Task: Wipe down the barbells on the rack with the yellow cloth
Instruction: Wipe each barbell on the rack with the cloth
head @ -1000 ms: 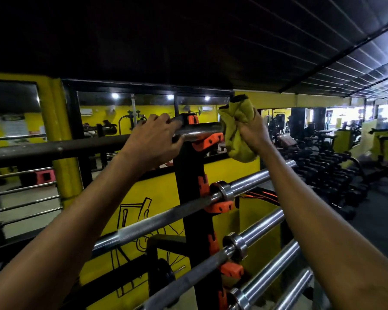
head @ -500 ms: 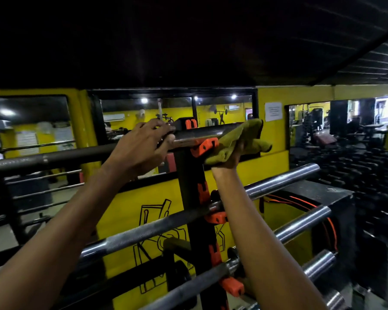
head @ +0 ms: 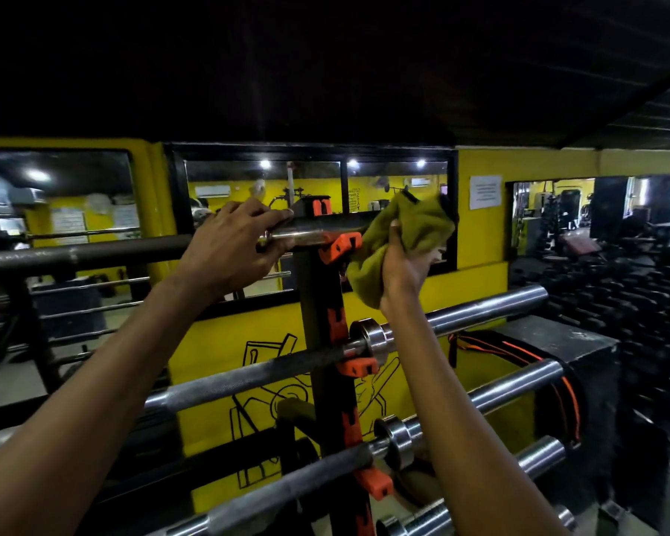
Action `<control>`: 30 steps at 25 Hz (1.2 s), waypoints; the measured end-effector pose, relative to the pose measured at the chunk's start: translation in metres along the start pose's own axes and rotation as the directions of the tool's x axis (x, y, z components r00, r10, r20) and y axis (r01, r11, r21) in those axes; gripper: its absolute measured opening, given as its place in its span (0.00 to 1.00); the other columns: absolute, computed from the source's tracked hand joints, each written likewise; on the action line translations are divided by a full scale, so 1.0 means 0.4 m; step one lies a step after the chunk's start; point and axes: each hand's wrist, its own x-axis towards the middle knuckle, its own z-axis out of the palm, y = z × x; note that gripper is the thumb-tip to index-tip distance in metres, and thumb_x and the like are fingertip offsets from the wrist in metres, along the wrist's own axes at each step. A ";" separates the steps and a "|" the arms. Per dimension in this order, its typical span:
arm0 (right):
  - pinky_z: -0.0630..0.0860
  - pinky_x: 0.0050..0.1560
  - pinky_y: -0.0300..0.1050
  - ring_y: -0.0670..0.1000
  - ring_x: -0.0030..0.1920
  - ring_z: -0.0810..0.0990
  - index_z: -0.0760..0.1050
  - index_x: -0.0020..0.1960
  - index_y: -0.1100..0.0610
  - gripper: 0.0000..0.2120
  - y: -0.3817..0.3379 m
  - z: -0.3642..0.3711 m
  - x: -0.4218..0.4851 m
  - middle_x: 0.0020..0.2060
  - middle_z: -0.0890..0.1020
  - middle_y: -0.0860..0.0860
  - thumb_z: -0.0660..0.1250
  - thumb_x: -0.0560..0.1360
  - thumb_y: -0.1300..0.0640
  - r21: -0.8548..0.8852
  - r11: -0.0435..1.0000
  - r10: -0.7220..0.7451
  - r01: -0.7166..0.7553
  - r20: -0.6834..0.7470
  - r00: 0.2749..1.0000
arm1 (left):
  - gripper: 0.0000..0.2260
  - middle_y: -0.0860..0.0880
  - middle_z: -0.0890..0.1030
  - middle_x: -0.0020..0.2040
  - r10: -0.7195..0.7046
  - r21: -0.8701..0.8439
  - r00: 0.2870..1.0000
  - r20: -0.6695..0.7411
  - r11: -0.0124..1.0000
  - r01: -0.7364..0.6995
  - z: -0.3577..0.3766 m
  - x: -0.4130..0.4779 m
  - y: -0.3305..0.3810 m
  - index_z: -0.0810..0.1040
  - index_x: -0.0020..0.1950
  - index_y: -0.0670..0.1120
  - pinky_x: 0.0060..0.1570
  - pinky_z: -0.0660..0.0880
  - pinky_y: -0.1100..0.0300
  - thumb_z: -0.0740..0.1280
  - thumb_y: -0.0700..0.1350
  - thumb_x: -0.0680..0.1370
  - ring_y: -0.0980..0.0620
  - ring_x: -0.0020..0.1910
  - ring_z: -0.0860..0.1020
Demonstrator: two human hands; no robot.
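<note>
Since half a second ago, the right hand [head: 403, 265] has bunched the yellow cloth [head: 403, 234] around the top barbell [head: 318, 232] end, fingers clenched on the fabric just right of the rack [head: 322, 303] upright. Left hand [head: 229, 249] curls around the same bar left of the upright, steadying it. That bar runs left-right, so the right hand is nearer its unwiped end.

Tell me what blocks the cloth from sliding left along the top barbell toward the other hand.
The black rack upright and its orange hook cradle the top barbell between the yellow cloth in the right hand and the left hand gripping the bar. The cloth would have to lift over that support.
</note>
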 end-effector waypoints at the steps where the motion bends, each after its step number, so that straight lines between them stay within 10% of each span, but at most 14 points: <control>1: 0.73 0.67 0.56 0.58 0.69 0.73 0.59 0.76 0.57 0.40 -0.015 -0.010 -0.008 0.70 0.72 0.58 0.72 0.74 0.41 -0.251 0.964 -0.094 0.084 -0.031 0.995 | 0.24 0.48 0.73 0.65 -0.008 -0.005 1.000 0.002 1.000 0.009 0.000 0.000 0.002 0.67 0.74 0.55 0.58 0.71 0.45 0.61 0.60 0.79 0.44 0.65 0.68; 4: 0.63 0.74 0.55 0.60 0.75 0.63 0.53 0.79 0.59 0.45 -0.060 -0.030 -0.030 0.75 0.63 0.60 0.72 0.74 0.41 -0.626 0.738 -0.278 0.253 0.060 0.959 | 0.24 0.48 0.72 0.67 -0.007 0.021 1.000 -0.003 1.000 0.007 -0.004 -0.003 0.004 0.66 0.74 0.55 0.55 0.73 0.46 0.61 0.59 0.79 0.44 0.66 0.68; 9: 0.62 0.75 0.57 0.57 0.76 0.64 0.61 0.77 0.54 0.41 -0.096 -0.010 0.029 0.75 0.67 0.56 0.70 0.72 0.36 -0.593 0.686 -0.370 0.421 0.214 0.904 | 0.24 0.52 0.66 0.74 0.017 0.025 1.000 -0.001 1.000 -0.017 -0.011 -0.011 -0.001 0.65 0.75 0.57 0.59 0.71 0.42 0.60 0.58 0.80 0.45 0.72 0.64; 14: 0.72 0.53 0.45 0.56 0.59 0.80 0.74 0.67 0.56 0.24 -0.118 -0.062 0.057 0.58 0.82 0.55 0.68 0.77 0.42 -0.426 0.899 -0.114 0.106 0.005 0.993 | 0.23 0.52 0.69 0.72 -0.027 -0.018 0.999 -0.036 0.999 0.026 0.002 -0.013 0.014 0.67 0.74 0.57 0.63 0.67 0.38 0.60 0.60 0.79 0.45 0.72 0.63; 20: 0.75 0.60 0.50 0.56 0.59 0.79 0.73 0.68 0.51 0.26 -0.149 -0.216 0.070 0.60 0.81 0.53 0.69 0.75 0.41 -0.639 0.759 -0.102 0.129 0.079 0.992 | 0.23 0.48 0.56 0.79 -0.143 -0.089 0.985 -0.100 0.987 0.134 0.033 -0.036 0.072 0.64 0.75 0.55 0.72 0.41 0.36 0.57 0.59 0.80 0.43 0.78 0.47; 23: 0.73 0.62 0.54 0.60 0.64 0.74 0.60 0.72 0.57 0.38 -0.135 -0.326 0.074 0.65 0.74 0.58 0.72 0.73 0.39 -0.729 0.673 -0.114 0.121 0.059 0.992 | 0.24 0.46 0.52 0.80 0.023 -0.138 0.960 -0.280 0.988 -0.063 0.101 -0.110 0.196 0.64 0.75 0.50 0.75 0.40 0.44 0.57 0.53 0.80 0.45 0.79 0.47; 26: 0.74 0.59 0.59 0.65 0.62 0.74 0.57 0.71 0.59 0.39 -0.100 -0.408 0.081 0.65 0.69 0.60 0.73 0.73 0.41 -0.814 0.550 -0.199 0.185 0.087 0.976 | 0.22 0.44 0.63 0.76 0.214 -0.227 0.963 -0.161 0.942 -0.248 0.204 -0.148 0.324 0.69 0.71 0.47 0.73 0.56 0.47 0.58 0.49 0.78 0.44 0.76 0.59; 30: 0.78 0.53 0.62 0.57 0.55 0.76 0.67 0.66 0.59 0.31 -0.030 -0.463 0.128 0.60 0.72 0.58 0.74 0.72 0.44 -0.841 0.346 -0.244 0.417 0.348 0.905 | 0.22 0.47 0.66 0.75 0.154 -0.282 0.978 0.142 0.953 -0.109 0.305 -0.099 0.398 0.65 0.74 0.49 0.70 0.61 0.49 0.57 0.53 0.81 0.47 0.73 0.64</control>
